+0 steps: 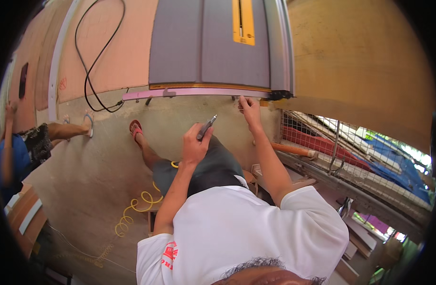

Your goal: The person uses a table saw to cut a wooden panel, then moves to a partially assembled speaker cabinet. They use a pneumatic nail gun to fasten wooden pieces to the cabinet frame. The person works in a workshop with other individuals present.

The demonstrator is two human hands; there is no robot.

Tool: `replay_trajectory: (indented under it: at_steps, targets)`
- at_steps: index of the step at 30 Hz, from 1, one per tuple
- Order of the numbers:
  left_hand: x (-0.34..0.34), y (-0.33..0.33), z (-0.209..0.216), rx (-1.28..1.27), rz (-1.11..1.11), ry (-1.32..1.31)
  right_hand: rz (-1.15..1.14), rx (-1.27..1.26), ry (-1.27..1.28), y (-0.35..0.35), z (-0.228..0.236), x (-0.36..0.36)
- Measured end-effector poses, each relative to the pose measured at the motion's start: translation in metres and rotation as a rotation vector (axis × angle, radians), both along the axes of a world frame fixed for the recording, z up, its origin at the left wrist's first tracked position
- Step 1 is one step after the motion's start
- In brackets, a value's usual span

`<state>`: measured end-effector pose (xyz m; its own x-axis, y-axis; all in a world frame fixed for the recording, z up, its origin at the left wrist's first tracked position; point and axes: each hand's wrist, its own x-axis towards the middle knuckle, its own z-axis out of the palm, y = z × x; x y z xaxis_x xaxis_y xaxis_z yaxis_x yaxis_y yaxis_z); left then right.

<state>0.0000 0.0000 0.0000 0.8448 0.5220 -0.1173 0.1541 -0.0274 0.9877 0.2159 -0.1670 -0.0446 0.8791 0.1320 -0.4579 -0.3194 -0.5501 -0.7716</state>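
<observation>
My left hand (195, 145) is closed around a short dark grey hand tool (207, 128) with a pointed metal tip; its exact kind I cannot make out. The tip points up and to the right, toward the table saw. My right hand (250, 112) is raised just below the saw's pinkish front rail (203, 91), fingers pinched together close to its underside. Whether they touch the rail or hold something small is hidden. Beyond the rail lies the saw's grey table (180, 52), with a yellow throat plate (244, 23) set in it. A black end piece (279, 95) sits at the rail's right end.
A black cable (87, 71) loops over the pinkish board (118, 52) on the left. A yellow coiled hose (132, 209) hangs beside my left side. Another person (18, 147) stands at far left. A wooden panel (360, 61) and wire mesh (341, 147) are on the right.
</observation>
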Motion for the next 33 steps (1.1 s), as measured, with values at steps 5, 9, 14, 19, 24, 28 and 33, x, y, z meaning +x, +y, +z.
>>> replay_trajectory:
  at_steps: [5,9,14,19,24,28,33]
  targets:
    - [0.055,-0.076,0.042,0.204,-0.03,-0.026,0.051,-0.127,-0.663,-0.045,0.072,0.049]
    - [0.082,-0.09,0.054,0.274,0.154,-0.011,-0.001,-0.282,-0.84,-0.06,0.104,0.086]
    - [0.101,-0.07,0.062,0.377,0.299,0.006,-0.053,-0.397,-0.766,-0.059,0.1,0.116]
    - [0.108,-0.112,0.093,0.424,0.047,0.007,0.165,-0.674,-0.476,-0.047,0.093,0.122]
    - [0.141,-0.129,0.11,0.555,-0.029,0.022,0.224,-0.684,-0.458,-0.051,0.09,0.123]
    - [0.214,-0.086,0.138,0.594,0.166,0.029,0.253,-0.67,-0.478,-0.052,0.087,0.124]
    - [0.286,-0.07,0.164,0.627,0.159,0.002,0.244,-0.603,-0.503,-0.054,0.091,0.125]
